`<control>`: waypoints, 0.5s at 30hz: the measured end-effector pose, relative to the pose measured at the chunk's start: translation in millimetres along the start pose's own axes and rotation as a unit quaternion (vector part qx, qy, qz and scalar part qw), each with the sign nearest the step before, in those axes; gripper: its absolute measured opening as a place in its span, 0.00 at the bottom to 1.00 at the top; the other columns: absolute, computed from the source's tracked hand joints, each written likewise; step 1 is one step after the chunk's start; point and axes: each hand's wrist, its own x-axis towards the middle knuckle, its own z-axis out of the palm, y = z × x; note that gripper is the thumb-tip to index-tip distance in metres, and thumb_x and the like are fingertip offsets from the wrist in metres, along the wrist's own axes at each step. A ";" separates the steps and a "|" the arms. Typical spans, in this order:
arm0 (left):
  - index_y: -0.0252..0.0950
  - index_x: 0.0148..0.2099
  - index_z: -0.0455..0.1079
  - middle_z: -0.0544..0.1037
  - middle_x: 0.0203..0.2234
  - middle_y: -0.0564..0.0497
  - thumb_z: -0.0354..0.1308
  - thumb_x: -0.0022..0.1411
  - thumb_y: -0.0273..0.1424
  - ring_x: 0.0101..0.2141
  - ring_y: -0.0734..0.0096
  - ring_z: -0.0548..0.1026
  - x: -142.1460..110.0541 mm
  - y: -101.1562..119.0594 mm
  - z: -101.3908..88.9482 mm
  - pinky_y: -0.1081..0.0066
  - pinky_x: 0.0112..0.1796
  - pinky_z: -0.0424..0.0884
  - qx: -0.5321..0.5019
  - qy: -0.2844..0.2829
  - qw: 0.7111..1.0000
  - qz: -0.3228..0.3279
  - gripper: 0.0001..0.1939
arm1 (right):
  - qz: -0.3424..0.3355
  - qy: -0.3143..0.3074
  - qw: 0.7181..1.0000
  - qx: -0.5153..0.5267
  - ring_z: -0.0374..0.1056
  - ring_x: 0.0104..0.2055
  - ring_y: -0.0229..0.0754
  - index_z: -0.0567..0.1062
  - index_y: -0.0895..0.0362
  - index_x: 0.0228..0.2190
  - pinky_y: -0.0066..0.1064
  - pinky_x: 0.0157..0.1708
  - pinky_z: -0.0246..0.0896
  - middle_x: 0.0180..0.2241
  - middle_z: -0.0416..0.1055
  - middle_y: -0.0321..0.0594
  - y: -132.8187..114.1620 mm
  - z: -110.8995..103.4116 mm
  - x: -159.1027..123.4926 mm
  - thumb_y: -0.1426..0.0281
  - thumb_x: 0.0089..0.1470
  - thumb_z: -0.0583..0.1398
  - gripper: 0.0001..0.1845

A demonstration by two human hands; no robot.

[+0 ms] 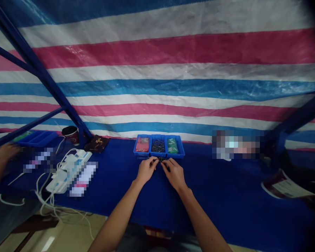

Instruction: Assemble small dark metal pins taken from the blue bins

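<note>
- A striped tarpaulin [157, 59] hangs behind a blue-covered bench [220, 196].
- A white power strip [68, 171] lies at 9 o'clock from the hands; further out rests another person's hand [5, 152].
- Three blue parts bins [159, 136] sit at 12 o'clock, the middle one holding dark slender fasteners [158, 146].
- The left hand [147, 170] and right hand [174, 173] close fingertip to fingertip around a small dark part [162, 159], just before the bins; whether they pinch it firmly is too small to tell.
- A weak pinch could drop it onto the dark cover, where it would be hard to spot.
</note>
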 end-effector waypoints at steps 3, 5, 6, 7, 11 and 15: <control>0.39 0.44 0.77 0.77 0.21 0.55 0.51 0.70 0.40 0.25 0.71 0.75 0.2 -0.2 -0.5 0.76 0.33 0.67 -0.008 -0.002 1.000 0.004 0.16 | 0.007 -0.013 1.000 0.016 0.71 0.36 0.41 0.77 0.54 0.41 0.29 0.38 0.64 0.34 0.72 0.41 -0.8 -1.6 -0.8 0.61 0.69 0.51 0.17; 0.38 0.43 0.76 0.77 0.22 0.55 0.51 0.69 0.40 0.25 0.72 0.75 0.0 0.0 -1.0 0.76 0.33 0.66 -0.019 -0.005 1.000 0.013 0.15 | 0.012 -0.022 0.999 0.024 0.71 0.36 0.41 0.77 0.54 0.42 0.29 0.39 0.64 0.34 0.73 0.42 -1.2 -2.6 -1.3 0.61 0.69 0.50 0.18; 0.38 0.42 0.76 0.77 0.22 0.55 0.52 0.69 0.40 0.25 0.72 0.74 -0.2 0.3 -1.4 0.76 0.32 0.66 -0.023 -0.008 1.000 0.018 0.15 | 0.014 -0.025 0.999 0.027 0.71 0.36 0.42 0.78 0.54 0.42 0.30 0.39 0.65 0.34 0.73 0.42 -1.3 -3.0 -1.5 0.60 0.69 0.50 0.19; 0.38 0.42 0.76 0.77 0.22 0.54 0.52 0.69 0.40 0.25 0.72 0.74 -0.5 0.7 -1.7 0.76 0.31 0.66 -0.028 -0.011 0.999 0.022 0.15 | 0.015 -0.025 0.999 0.029 0.71 0.36 0.42 0.78 0.54 0.42 0.30 0.39 0.65 0.34 0.73 0.42 -1.4 -3.3 -1.5 0.60 0.69 0.49 0.19; 0.37 0.43 0.77 0.77 0.22 0.54 0.51 0.70 0.41 0.24 0.72 0.73 -1.2 2.4 -2.5 0.76 0.31 0.66 -0.051 -0.016 0.998 0.031 0.16 | 0.022 -0.020 0.999 0.035 0.71 0.35 0.42 0.78 0.54 0.41 0.30 0.37 0.64 0.33 0.73 0.42 -1.9 -5.1 -1.1 0.60 0.68 0.50 0.20; 0.35 0.45 0.76 0.76 0.24 0.52 0.49 0.71 0.42 0.24 0.72 0.73 -1.1 2.9 -3.1 0.76 0.30 0.67 -0.112 -0.013 0.993 0.026 0.19 | 0.049 0.003 0.998 0.050 0.70 0.33 0.41 0.78 0.54 0.39 0.29 0.35 0.62 0.32 0.73 0.40 -1.9 -9.2 0.5 0.59 0.67 0.51 0.19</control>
